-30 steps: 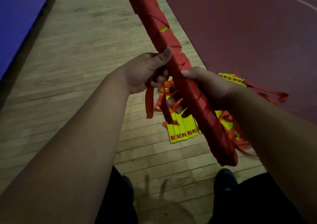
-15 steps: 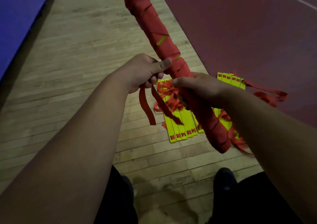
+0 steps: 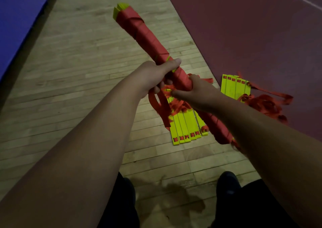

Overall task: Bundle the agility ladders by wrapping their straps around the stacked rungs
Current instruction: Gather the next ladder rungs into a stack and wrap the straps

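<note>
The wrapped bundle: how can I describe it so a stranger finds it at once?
Over the wooden floor, the left hand and right hand hold a long bundle slanting away. Unlike the flat yellow rungs lying below, it is wound in red strap, with yellow ends poking out at its far tip.

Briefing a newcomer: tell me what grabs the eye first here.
The long red-wrapped bundle, yellow rung ends poking from its far tip, runs diagonally through centre frame, gripped by the left hand and right hand. Beneath it on the wooden floor lie loose yellow rungs tangled in red straps.
</note>
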{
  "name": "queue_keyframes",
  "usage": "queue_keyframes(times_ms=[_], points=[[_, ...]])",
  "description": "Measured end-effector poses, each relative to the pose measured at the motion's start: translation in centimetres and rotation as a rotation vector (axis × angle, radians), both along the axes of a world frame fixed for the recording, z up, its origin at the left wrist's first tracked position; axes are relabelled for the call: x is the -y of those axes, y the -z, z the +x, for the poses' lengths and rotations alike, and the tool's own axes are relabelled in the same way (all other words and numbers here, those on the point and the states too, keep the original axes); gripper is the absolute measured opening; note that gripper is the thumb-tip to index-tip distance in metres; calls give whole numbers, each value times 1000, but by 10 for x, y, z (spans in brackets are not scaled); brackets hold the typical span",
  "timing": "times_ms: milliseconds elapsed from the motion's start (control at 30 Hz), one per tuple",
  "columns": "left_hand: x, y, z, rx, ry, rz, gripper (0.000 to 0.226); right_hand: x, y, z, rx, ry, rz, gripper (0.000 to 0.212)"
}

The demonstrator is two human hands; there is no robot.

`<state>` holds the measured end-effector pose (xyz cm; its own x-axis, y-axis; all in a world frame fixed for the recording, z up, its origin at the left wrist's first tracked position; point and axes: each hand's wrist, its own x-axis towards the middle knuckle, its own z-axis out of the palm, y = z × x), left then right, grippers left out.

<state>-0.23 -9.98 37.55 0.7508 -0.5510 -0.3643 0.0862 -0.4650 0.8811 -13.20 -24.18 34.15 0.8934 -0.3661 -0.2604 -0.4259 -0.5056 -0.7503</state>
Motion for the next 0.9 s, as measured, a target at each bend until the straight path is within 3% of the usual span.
queue_keyframes(times_ms=[133,267,400,467,533,667,800,900], points=[[-9,-9,7,-172,137,-233,37,12,-18,-6,14,-79,441,52],[-15,-13,1,-251,307,-374,25,16,-25,-15,-86,-310,801,60],[-13,-13,-2,-228,376,-298,45,11,-22,-20,-165,-390,1009,45],[-10,-8,3,-117,323,-176,51,8,-19,-19,-162,-282,902,42],[-9,1,8,-4,265,-49,42,8,-14,-17,-154,-156,729,39],[-8,19,12,7,209,119,49,8,6,-10,-170,-29,407,40],[2,22,2,-79,81,81,39,-1,28,-2,-132,63,-192,44],[8,19,-7,-143,-19,53,53,-10,38,-1,-51,106,-366,49]])
